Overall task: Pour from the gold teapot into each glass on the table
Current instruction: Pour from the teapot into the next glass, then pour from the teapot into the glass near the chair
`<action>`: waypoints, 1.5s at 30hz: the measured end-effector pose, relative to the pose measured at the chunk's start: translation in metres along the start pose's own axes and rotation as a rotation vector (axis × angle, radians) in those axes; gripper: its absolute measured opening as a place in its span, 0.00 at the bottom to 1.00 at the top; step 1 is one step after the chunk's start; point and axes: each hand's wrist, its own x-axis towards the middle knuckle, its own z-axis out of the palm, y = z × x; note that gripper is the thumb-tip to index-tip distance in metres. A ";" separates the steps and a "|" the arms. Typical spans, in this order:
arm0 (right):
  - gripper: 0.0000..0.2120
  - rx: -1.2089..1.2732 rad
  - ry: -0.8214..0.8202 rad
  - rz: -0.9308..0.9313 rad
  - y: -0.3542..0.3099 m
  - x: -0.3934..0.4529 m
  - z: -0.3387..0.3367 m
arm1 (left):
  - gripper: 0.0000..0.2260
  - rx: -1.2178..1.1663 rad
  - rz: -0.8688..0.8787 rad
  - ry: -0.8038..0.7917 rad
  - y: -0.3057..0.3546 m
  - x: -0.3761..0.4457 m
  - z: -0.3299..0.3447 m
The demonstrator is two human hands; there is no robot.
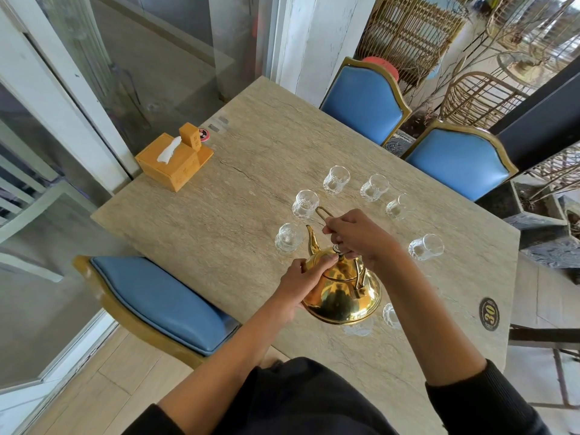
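Gold, polished metal teapot (pixel 340 291) is hanging above the worktop (pixel 219 221) near its near edge, tilted so that its curved spout (pixel 313 243) is pointing toward the far left — toward a small clear cut-glass cup (pixel 288 237) standing just beside the spout tip. The right hand (pixel 356 235) is gripping the teapot's thin wire handle (pixel 326 215), fingers curled round it, with the loop of the handle sticking out beyond the knuckles. The left hand (pixel 306 281) is pressing against the teapot's left shoulder, its fingers reaching onto the lid beside the small knob (pixel 337 248); it is cupping the body rather than lying flat.

More clear glasses are standing in a loose arc across the worktop: one (pixel 305 204) just beyond the handle loop, two (pixel 336 179) (pixel 374 187) farther toward the far edge, one (pixel 398 207) to the right of those, and one (pixel 425 247) toward the right edge. Another glass (pixel 390 314) is partly showing behind the teapot's base, near the near edge. Whether any of them is holding liquid I cannot tell.

Near the left edge a yellow wooden tissue box (pixel 171 163) is sitting with a white tissue poking out — and a round black-and-gold sticker marked 30 (pixel 489 314) is lying near the right edge. Blue padded chairs with gold frames (pixel 364 100) are standing along the far side.
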 end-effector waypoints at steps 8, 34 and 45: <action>0.13 0.085 0.038 -0.002 0.022 -0.015 0.005 | 0.48 0.065 0.066 0.043 -0.009 -0.004 -0.006; 0.16 0.043 -0.004 0.075 0.092 -0.067 0.009 | 0.56 0.118 -0.113 -0.069 -0.083 -0.031 0.031; 0.17 -0.008 0.011 0.120 0.100 -0.063 0.015 | 0.38 0.063 -0.114 -0.019 -0.094 -0.036 0.038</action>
